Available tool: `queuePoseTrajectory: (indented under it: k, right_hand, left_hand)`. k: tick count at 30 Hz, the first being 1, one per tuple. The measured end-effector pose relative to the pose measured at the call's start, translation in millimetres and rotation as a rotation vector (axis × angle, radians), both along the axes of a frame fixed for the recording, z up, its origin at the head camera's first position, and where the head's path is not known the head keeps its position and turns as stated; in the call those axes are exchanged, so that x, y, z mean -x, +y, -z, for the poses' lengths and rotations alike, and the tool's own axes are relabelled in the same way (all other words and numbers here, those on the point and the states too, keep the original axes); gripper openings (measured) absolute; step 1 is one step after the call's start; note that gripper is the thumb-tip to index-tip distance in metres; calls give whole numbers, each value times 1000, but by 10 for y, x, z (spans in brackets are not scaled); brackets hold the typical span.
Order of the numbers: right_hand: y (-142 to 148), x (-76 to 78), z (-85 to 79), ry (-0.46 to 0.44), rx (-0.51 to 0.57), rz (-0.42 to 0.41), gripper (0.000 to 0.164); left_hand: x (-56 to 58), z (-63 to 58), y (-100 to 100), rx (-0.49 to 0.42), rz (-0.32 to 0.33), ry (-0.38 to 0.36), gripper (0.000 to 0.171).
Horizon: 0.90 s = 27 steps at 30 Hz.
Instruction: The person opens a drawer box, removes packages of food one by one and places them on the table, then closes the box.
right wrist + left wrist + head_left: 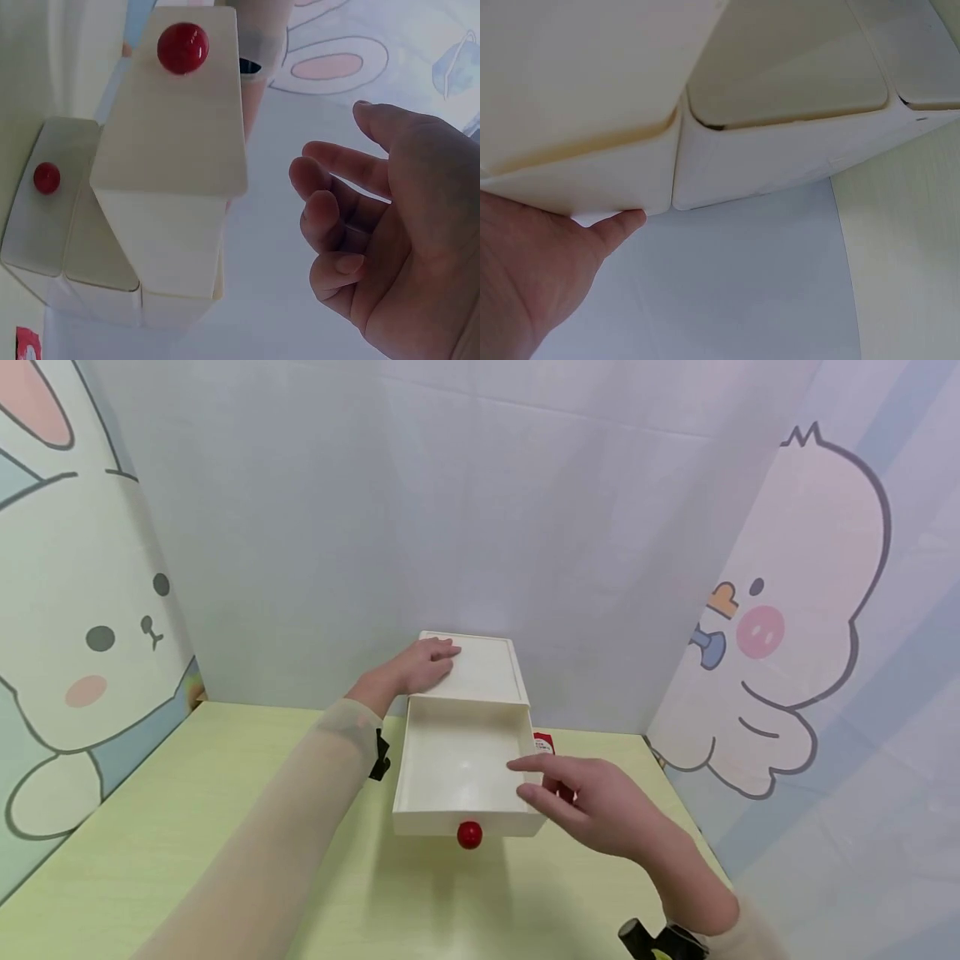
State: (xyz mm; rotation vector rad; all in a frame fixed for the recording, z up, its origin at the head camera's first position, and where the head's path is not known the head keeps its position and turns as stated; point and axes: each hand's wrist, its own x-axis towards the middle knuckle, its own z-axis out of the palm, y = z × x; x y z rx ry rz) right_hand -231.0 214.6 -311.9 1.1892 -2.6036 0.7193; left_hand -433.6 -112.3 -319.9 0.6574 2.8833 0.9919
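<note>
A white drawer cabinet (pixel 487 670) stands on the table with its top drawer (pixel 461 760) pulled far out. A round red knob (pixel 469 835) sits on that drawer's front. On the cabinet's top, near the left edge, rests my left hand (pixel 423 667); in the left wrist view its thumb (pixel 622 225) lies along the cabinet's side. My right hand (pixel 600 802) hovers by the drawer's right wall, holding nothing, its fingers loosely bent. The right wrist view shows that hand apart from the drawer, and a lower drawer with another red knob (pixel 46 178).
Behind the drawer's right side, a red packet (pixel 543 742) lies on the pale green table (pixel 247 793), partly hidden. A grey-white curtain (pixel 465 510) hangs close behind the cabinet. Cartoon-printed panels (pixel 810 568) enclose both sides.
</note>
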Motion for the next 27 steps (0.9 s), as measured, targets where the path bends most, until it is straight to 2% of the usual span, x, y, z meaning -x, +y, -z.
queuePoseTrajectory:
  k: [6,14,20,27]
  right_hand:
    - [-167,-161,61,2,-63,-70,33]
    - [-357,-218,233,-13,-108,-173,27]
    - [-439,-228,340,-50,-164,-179,25]
    - [-465,-215,456,-115,-145,-180,16]
  left_hand:
    - [-9,-2,2,20,2,9,60]
    - [-11,0,-15,11,2,18,60]
    - [-15,-1,-17,10,10,25,60]
    - [-2,6,-11,7,11,31,60]
